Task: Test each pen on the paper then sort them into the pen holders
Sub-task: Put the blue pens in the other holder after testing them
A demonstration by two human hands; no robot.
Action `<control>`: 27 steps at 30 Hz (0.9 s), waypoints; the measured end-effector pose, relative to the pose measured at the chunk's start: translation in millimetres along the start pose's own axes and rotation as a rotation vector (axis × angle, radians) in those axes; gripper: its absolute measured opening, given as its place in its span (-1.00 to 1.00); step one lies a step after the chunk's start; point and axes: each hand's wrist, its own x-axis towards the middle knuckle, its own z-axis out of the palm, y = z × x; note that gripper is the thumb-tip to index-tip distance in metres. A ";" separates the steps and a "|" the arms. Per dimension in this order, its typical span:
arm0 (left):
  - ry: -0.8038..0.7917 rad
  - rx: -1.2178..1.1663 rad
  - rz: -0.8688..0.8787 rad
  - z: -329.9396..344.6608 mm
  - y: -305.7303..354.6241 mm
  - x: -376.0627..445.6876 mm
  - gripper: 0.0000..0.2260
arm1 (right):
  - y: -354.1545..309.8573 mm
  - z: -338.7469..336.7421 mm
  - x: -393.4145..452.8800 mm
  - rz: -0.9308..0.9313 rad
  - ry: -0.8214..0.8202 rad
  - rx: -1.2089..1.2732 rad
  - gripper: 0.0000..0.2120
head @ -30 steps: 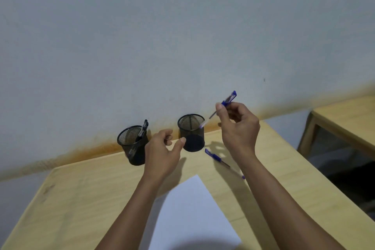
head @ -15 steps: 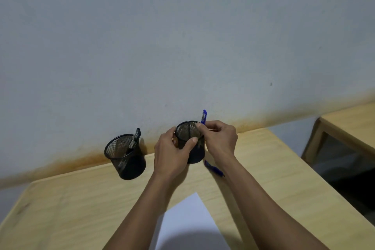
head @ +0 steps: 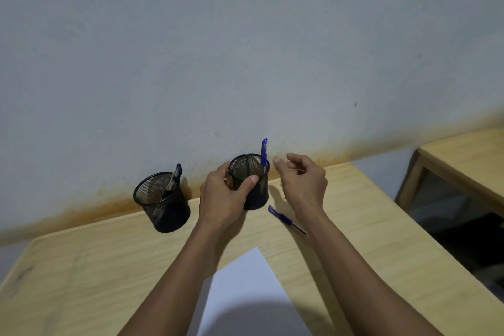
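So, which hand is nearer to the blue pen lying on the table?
Right. The right hand hangs just above and behind the loose blue pen; the left hand grips the right-side holder, farther left.

The left hand (head: pixel 222 198) covers the near side of the right pen holder (head: pixel 253 185). The blue pen (head: pixel 264 154) inside shows only its top. The paper (head: pixel 245 297) runs off the bottom edge, and a shadow darkens part of it. The right forearm hides the tip of the loose pen (head: pixel 285 219).
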 end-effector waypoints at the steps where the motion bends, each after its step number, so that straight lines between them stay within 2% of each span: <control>1: -0.004 0.002 0.001 -0.1 -0.5 -0.1 -0.65 | 2.7 -7.6 -3.0 -0.030 -0.009 -0.057 -0.68; 4: -0.032 0.004 0.007 -1.5 -0.3 0.1 -0.71 | 13.1 -28.6 -13.3 -0.106 -0.095 -0.299 -0.74; 6: -0.043 0.002 0.003 -2.0 0.0 0.9 -0.74 | 19.0 -37.3 -20.6 -0.075 -0.190 -0.454 -0.77; 10: -0.046 0.009 -0.006 -3.3 -0.2 1.7 -0.72 | 33.9 -41.7 -33.0 -0.082 -0.297 -0.762 -0.65; 15: -0.051 0.009 0.002 -3.6 -0.5 1.9 -0.68 | 34.7 -39.9 -45.6 -0.145 -0.299 -0.918 -0.79; 20: -0.051 0.025 -0.013 -3.8 -0.1 1.9 -0.65 | 36.9 -38.0 -48.0 -0.235 -0.330 -1.053 -0.77; 23: -0.058 0.043 -0.022 -3.9 1.0 1.9 -0.61 | 35.4 -42.3 -46.1 -0.216 -0.374 -1.000 -0.81; 27: -0.055 0.074 -0.046 -3.3 -0.4 2.9 -0.56 | 24.0 -54.0 -51.0 -0.096 -0.364 -0.493 -0.89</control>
